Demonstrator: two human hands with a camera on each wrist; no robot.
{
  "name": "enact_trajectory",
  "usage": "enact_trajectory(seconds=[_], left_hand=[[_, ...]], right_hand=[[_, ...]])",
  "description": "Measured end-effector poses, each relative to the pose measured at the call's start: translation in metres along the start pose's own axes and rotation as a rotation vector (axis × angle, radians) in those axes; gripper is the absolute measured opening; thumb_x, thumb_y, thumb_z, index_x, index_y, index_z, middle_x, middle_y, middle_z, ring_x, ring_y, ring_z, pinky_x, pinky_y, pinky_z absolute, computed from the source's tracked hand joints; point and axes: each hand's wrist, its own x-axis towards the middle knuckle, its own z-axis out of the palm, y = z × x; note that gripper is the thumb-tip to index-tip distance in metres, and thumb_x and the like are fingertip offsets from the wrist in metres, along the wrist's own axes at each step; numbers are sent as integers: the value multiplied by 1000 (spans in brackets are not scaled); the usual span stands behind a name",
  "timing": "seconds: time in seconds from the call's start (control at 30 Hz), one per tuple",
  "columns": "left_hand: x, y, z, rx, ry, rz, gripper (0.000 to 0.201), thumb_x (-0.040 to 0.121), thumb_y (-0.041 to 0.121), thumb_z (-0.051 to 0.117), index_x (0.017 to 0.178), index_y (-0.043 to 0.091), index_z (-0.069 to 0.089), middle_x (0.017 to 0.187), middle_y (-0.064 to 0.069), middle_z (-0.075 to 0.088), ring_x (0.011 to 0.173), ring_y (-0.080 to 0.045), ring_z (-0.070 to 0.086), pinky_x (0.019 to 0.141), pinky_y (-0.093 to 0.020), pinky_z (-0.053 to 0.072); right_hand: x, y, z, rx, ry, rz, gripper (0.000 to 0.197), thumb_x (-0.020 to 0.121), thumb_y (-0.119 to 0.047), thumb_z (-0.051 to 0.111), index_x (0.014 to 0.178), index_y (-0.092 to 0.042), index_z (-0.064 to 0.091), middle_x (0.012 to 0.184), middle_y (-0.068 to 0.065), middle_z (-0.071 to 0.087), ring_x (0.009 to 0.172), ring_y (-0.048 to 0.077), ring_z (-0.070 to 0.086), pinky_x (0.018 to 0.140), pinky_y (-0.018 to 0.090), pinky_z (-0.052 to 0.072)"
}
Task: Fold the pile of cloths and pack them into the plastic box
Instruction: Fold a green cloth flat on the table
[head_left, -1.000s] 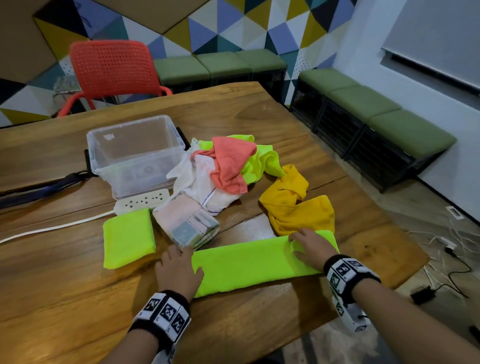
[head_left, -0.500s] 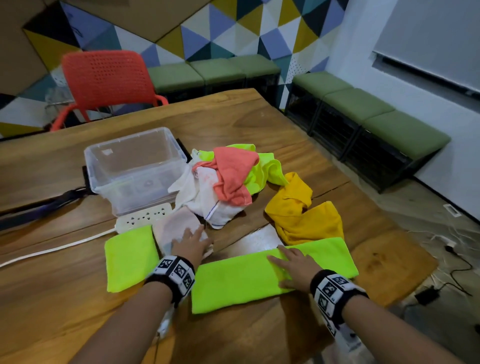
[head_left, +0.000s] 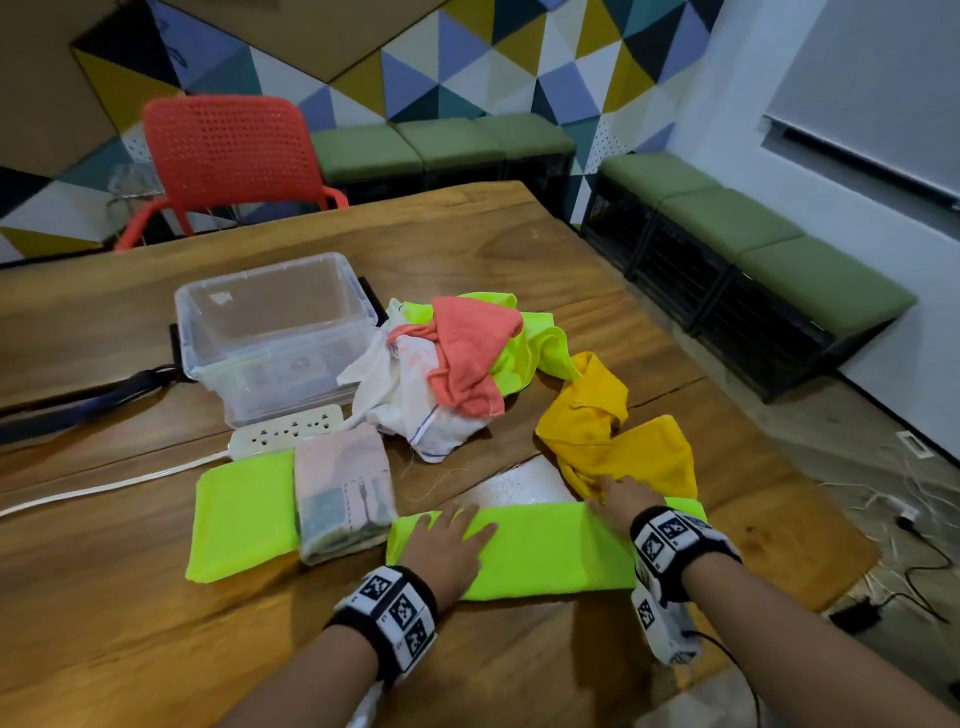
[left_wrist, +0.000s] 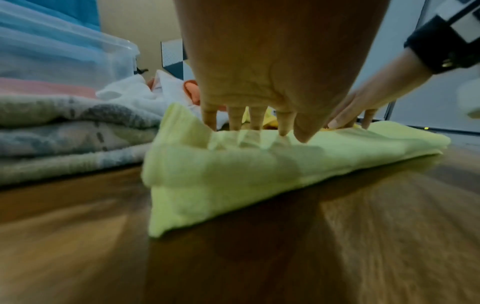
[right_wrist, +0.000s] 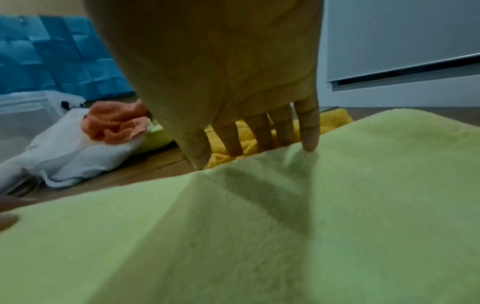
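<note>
A long lime-green cloth (head_left: 545, 551) lies folded into a strip near the table's front edge. My left hand (head_left: 447, 540) lies flat on its left end with fingers straight (left_wrist: 259, 121). My right hand (head_left: 615, 493) presses flat on its far edge toward the right, fingers reaching the yellow cloth (head_left: 613, 447). In the right wrist view my right hand (right_wrist: 259, 142) rests its fingertips at the green cloth's (right_wrist: 259, 236) far edge. The clear plastic box (head_left: 275, 332) stands empty at the back left. A pile of white, coral and lime cloths (head_left: 457, 364) lies beside it.
A folded lime cloth (head_left: 239, 519) and a folded pale patterned cloth (head_left: 343, 493) lie left of my hands. A white power strip (head_left: 285, 431) with its cord sits before the box. A red chair (head_left: 228, 156) stands behind the table; green benches (head_left: 753, 249) line the walls.
My left hand left the patterned folded cloth and came down flat on the green strip's left end. My right hand slid right along the strip to its far edge.
</note>
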Motion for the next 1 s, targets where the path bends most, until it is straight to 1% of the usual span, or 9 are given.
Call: enact_trajectory(seconds=[0.23,0.4,0.47,0.57,0.63,0.73,0.87,0.93,1.0], left_hand=[[14,-9,8,70,-130,1,63,100,43,28,148,32,-11,156,-5,-21,144,-31,-18,115,-56,-6],[23,-25,32,128,-12,-5,97,71,64,39,149,26,-5,158,-13,2,140,-38,25,106,-58,29],[30,-28,52,198,137,21,79,81,63,32,150,31,9,157,-10,9,145,-35,2,113,-56,7],[39,-23,51,266,287,59,40,101,41,23,138,38,36,140,-1,42,143,-29,12,102,-53,33],[47,-22,45,246,248,106,52,97,48,29,146,32,24,152,-7,27,145,-31,7,109,-52,25],[60,-23,35,256,142,191,84,82,66,33,150,28,1,157,-14,-12,144,-35,-13,112,-54,-8],[68,-21,-4,101,29,191,68,95,32,32,146,37,-13,155,-7,-22,144,-34,-17,109,-54,-21],[65,-15,-21,59,-26,83,66,94,20,37,150,26,4,159,-4,-4,146,-30,-4,115,-54,-6],[58,-17,-23,12,92,-103,63,95,24,36,150,24,6,157,-3,11,145,-25,9,117,-48,7]], right_hand=[[40,-38,-29,-74,68,-107,55,94,-49,41,139,-19,37,146,9,37,133,30,35,107,43,30],[75,-71,-48,-17,145,-189,53,92,-44,47,136,-17,34,141,11,44,129,32,42,104,43,35],[88,-90,-51,-39,119,-340,54,91,-39,47,139,-17,33,142,10,42,130,32,40,106,41,33],[99,-123,-54,-62,39,-523,53,91,-33,49,140,-17,36,141,13,44,125,32,46,103,37,38],[101,-133,-57,-82,53,-531,48,91,-28,47,137,-15,40,138,14,47,122,32,48,101,37,40],[85,-126,-59,-119,325,-586,26,80,-16,60,104,-8,65,105,18,66,98,34,63,79,38,51],[34,-97,-41,-183,542,-665,17,37,-25,68,50,-16,63,46,0,57,43,15,59,35,14,35],[17,-80,-26,-147,485,-734,27,58,-21,65,83,-15,70,77,7,68,73,23,68,53,20,49],[8,-63,-9,-144,145,-663,59,85,-27,59,138,-10,41,140,15,43,128,31,43,98,37,43]])
